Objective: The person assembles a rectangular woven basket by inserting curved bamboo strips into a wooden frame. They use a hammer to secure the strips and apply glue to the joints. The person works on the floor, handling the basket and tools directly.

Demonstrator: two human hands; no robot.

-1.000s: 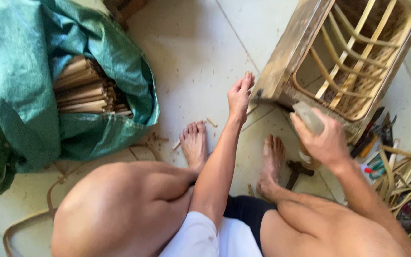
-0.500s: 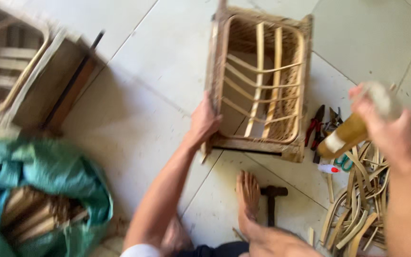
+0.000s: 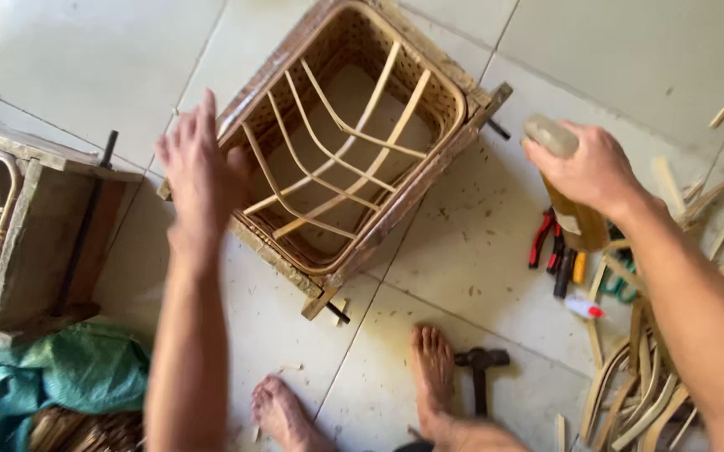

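Observation:
A rectangular woven rattan basket (image 3: 462,109) with curved cane ribs inside lies tilted on the tiled floor. My left hand (image 3: 198,180) rests flat against its left rim, fingers spread. My right hand (image 3: 584,167) is closed around a bottle of amber liquid (image 3: 575,213), held above the floor to the right of the basket, apart from it. My two bare feet (image 3: 433,377) show at the bottom.
A second wooden frame (image 3: 43,243) stands at the left. Green tarp (image 3: 52,385) covers cane sticks at the lower left. A hammer (image 3: 481,377) lies by my foot. Pliers (image 3: 546,238), a small glue tube (image 3: 584,308) and cane strips (image 3: 638,393) litter the right.
The view has shifted and drawn closer to the basket. The basket now sits turned at an angle. My right hand with the bottle has come nearer to its right corner.

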